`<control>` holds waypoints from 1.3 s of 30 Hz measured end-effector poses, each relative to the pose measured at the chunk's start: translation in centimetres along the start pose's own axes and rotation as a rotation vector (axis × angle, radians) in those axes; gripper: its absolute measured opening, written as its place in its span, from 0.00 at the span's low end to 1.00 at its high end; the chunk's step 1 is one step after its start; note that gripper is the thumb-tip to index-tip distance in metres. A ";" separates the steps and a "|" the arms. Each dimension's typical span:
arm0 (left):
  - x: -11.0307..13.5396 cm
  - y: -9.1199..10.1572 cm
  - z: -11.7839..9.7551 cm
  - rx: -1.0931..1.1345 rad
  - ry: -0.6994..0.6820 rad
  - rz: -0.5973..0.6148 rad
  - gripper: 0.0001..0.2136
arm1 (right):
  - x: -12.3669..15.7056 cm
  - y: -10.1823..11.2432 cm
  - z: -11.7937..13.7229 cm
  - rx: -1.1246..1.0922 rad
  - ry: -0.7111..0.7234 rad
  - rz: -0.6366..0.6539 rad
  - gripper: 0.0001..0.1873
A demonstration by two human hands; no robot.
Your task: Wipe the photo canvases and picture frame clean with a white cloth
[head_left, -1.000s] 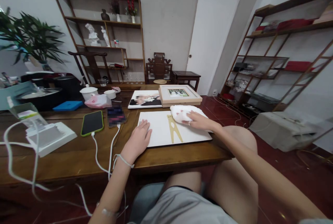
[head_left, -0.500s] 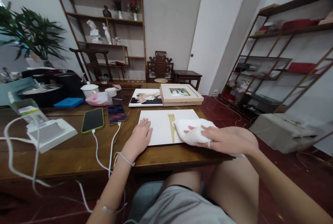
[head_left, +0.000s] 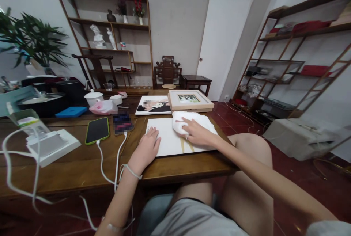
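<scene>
On the wooden table's front edge lies a flat white board (head_left: 163, 139). My left hand (head_left: 146, 146) rests on its left edge, fingers stretched out flat and holding nothing. My right hand (head_left: 200, 133) presses a bunched white cloth (head_left: 204, 120) onto the board's far right part, fingers sunk into the fabric. Below the cloth, two narrow gold-coloured shapes (head_left: 182, 145) show on the board; their upper ends are covered by the cloth and hand.
Behind the board are a canvas picture (head_left: 145, 110) and a light wooden frame (head_left: 172, 105). To the left lie a green-edged phone (head_left: 97, 130), a second device with a cable, white cables (head_left: 102, 168) and an opened white box (head_left: 59, 146). The table edge (head_left: 189, 168) is close to my legs.
My right hand has moved the cloth left and away from me across the board, and a second gold shape now shows. My left hand stays in place on the board.
</scene>
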State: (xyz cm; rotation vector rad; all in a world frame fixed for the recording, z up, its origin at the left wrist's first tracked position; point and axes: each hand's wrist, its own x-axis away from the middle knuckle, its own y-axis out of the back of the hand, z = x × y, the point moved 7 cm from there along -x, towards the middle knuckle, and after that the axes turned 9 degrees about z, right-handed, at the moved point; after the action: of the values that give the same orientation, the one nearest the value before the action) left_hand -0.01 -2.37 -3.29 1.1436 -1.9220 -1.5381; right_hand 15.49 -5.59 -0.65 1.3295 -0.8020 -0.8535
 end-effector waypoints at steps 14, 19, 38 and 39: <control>0.0 -0.1 0.2 -0.007 0.005 0.004 0.18 | 2.6 0.6 2.9 -0.060 0.154 0.031 0.13; 0.0 0.0 0.0 -0.017 0.005 0.004 0.18 | -2.8 0.6 -1.2 -0.014 0.103 0.008 0.08; 0.1 0.0 0.0 0.012 0.002 -0.011 0.17 | 4.8 0.4 5.4 -0.011 0.362 0.052 0.14; 0.1 0.0 0.0 0.011 0.003 -0.011 0.18 | 4.0 0.4 4.6 -0.015 0.344 0.040 0.14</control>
State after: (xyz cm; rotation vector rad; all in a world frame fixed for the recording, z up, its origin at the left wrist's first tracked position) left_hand -0.07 -2.48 -3.26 1.1621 -1.9278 -1.5326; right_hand 13.33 -11.25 0.19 1.3940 -0.5493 -0.5761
